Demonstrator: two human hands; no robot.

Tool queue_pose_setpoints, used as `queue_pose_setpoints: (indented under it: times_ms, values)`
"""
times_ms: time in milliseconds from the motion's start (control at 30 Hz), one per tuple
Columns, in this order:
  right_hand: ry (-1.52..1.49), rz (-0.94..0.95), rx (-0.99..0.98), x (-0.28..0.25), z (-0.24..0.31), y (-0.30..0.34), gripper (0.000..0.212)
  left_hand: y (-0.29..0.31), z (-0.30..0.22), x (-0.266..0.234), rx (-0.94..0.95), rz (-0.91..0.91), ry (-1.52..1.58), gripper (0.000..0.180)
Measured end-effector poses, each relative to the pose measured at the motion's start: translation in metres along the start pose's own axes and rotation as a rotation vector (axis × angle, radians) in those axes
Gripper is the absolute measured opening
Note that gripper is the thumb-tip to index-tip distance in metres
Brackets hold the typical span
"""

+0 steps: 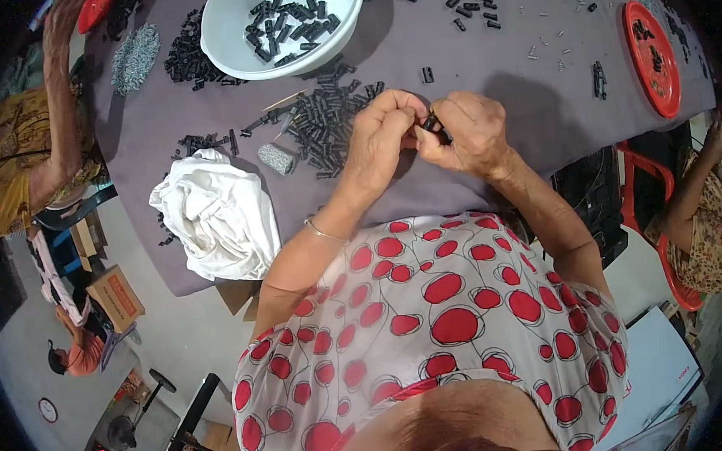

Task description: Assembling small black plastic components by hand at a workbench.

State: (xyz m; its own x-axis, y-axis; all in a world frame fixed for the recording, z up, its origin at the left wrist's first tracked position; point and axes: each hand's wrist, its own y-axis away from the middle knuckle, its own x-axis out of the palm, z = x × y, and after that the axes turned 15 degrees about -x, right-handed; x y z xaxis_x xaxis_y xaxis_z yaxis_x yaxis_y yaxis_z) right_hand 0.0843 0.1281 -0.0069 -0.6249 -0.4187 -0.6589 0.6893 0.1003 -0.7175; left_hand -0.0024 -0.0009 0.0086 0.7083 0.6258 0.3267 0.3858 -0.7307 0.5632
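Observation:
Just past the table's near edge, my right hand (473, 133) pinches a small black cylindrical plastic part (430, 124) between thumb and fingers. My left hand (382, 140) meets it there, its fingertips closed right beside the part. Whatever those fingertips grip is too small and covered to make out. Left of the hands lies a big loose pile of similar black parts (321, 120). A small clear bag of tiny silvery pieces (277, 159) rests against that pile. One more short black part (427, 75) lies alone beyond my hands.
A white basin (211, 38) with black parts stands at the back. A crumpled white cloth (216, 214) is at the near left, a red tray (657, 92) with parts at the right. Heaps of small metal pieces (135, 59) dot the grey tablecloth (525, 62). People sit at both sides.

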Motion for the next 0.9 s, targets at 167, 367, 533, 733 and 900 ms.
queue_pose_setpoints:
  times_ms: [167, 367, 533, 733, 900]
  values:
    - [0.021, -0.016, 0.014, 0.001, 0.002, 0.000, 0.022, 0.003, -0.002, 0.005, -0.030, -0.046, -0.003, 0.017]
    - [-0.030, 0.053, -0.038, 0.002, 0.004, 0.004, 0.024, 0.001, 0.005, 0.002, 0.098, -0.094, -0.106, 0.017]
    - [-0.002, 0.000, -0.039, -0.001, 0.001, 0.001, 0.024, 0.001, -0.003, 0.004, 0.071, -0.078, -0.118, 0.018]
    - [0.026, -0.044, -0.041, -0.002, 0.004, -0.003, 0.022, 0.004, -0.004, 0.003, 0.067, -0.011, -0.095, 0.023]
    - [0.060, -0.079, -0.041, -0.002, 0.004, -0.005, 0.021, 0.008, -0.006, -0.001, -0.035, 0.083, -0.048, 0.026]
